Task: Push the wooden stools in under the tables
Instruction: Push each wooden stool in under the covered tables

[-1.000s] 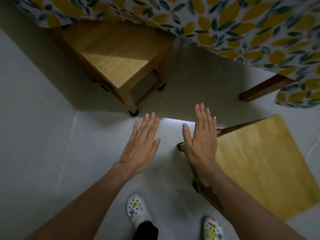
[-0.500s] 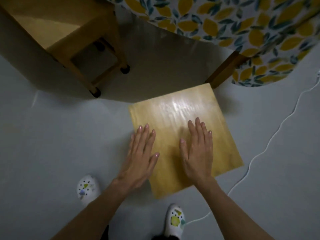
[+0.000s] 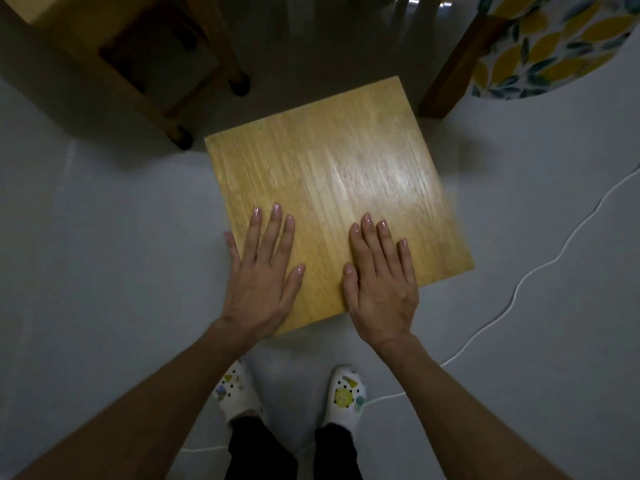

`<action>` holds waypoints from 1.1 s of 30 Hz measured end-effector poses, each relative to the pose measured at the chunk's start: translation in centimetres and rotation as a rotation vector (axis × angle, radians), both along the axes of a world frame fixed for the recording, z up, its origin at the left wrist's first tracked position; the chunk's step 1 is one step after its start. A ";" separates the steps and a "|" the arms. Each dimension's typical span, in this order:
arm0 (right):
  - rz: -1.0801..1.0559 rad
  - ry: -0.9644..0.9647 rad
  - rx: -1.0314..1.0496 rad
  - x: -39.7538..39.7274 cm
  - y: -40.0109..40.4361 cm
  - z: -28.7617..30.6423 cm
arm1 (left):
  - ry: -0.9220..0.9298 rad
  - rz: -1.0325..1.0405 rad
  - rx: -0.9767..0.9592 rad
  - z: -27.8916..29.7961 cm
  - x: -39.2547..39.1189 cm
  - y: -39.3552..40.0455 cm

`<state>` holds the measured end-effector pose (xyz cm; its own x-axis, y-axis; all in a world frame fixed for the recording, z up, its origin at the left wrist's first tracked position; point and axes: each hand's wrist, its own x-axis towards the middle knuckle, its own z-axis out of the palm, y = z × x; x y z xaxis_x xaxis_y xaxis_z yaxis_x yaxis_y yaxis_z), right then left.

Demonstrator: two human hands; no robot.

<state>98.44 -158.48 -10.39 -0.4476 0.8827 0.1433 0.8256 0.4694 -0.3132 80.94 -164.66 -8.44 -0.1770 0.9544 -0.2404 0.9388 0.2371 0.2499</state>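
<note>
Fingers (image 3: 273, 230) of both hands lie flat and open on the stool (image 3: 332, 188), gripping nothing. It sits just outside the table (image 3: 446, 74). I'd push evenly, straight ahead, missing that leg.

No readable text, label or number appears anywhere.

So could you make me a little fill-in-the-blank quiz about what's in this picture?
1. Both hands, left hand and right hand, lie ____ on the stool seat.
2. The tablecloth is printed with yellow ____.
3. A white ____ runs across the floor at the right.

Missing: flat; leaves; cable
</note>
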 end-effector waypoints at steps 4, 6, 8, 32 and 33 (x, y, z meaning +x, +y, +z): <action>0.024 -0.010 0.024 0.1 1.7 -0.1 | 0.038 0.000 -0.005 0.0 0.0 1.5; 0.033 -0.017 0.020 -0.2 3.4 -0.1 | 0.050 0.004 0.006 0.0 -0.2 2.9; 0.037 -0.027 0.021 -0.6 5.4 -0.1 | 0.062 0.005 0.017 -0.1 -0.5 4.8; -0.034 -0.094 -0.013 -11.4 33.8 0.7 | 0.064 -0.038 0.080 -0.5 -11.7 34.1; -0.033 -0.095 -0.010 -11.7 34.4 0.8 | 0.062 -0.041 0.085 -0.5 -12.0 34.8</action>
<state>86.79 -124.06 -9.60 -0.4296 0.8983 0.0922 0.8666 0.4389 -0.2375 68.98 -129.88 -8.91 -0.1496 0.9777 -0.1476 0.9615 0.1786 0.2090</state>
